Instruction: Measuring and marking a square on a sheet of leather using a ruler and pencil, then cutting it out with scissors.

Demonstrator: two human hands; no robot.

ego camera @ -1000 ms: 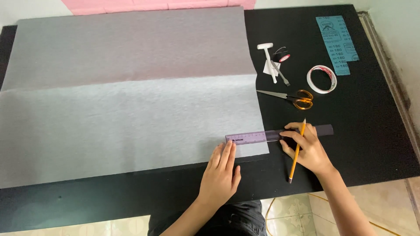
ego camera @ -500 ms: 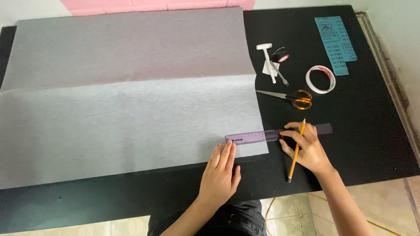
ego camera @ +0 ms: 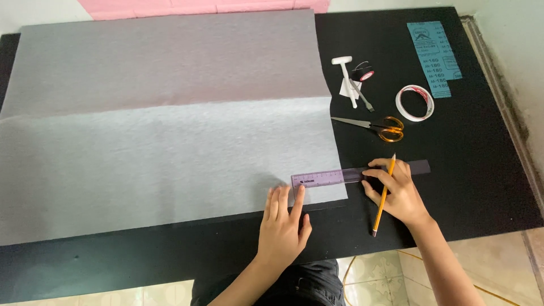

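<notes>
This is looking like a home craft or sewing corner rather than a factory floor. A black work table (ego camera: pixel 481 187) is standing on glossy tiled flooring (ego camera: pixel 513 266), pushed against a pale, stained wall (ego camera: pixel 510 51). A large sheet of grey felt-like fabric (ego camera: pixel 164 136) is lying spread across it, with a strip of pink material (ego camera: pixel 198 7) showing beyond. Small hand tools are sitting about: orange-handled scissors (ego camera: pixel 377 126), a roll of tape (ego camera: pixel 415 102), a sheet of blue sandpaper (ego camera: pixel 433 56), a white T-handled tool (ego camera: pixel 347 76), a transparent ruler (ego camera: pixel 326 178) and a yellow pencil (ego camera: pixel 384 195).
</notes>
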